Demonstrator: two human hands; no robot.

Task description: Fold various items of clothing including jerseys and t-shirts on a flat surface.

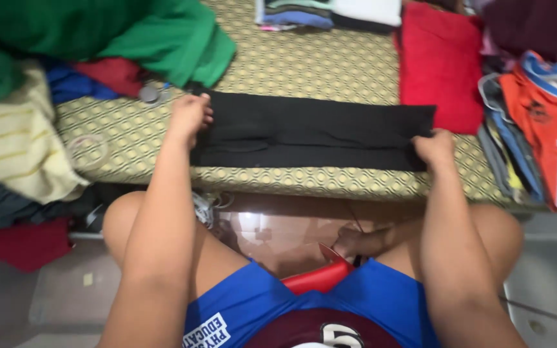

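Green cloth (182, 38), red cloth (439, 64), perhaps jerseys (552, 122).

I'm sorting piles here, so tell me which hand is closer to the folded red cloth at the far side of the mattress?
Right. The right hand grips the black garment's end just below the red cloth; the left hand holds the opposite end, far across.
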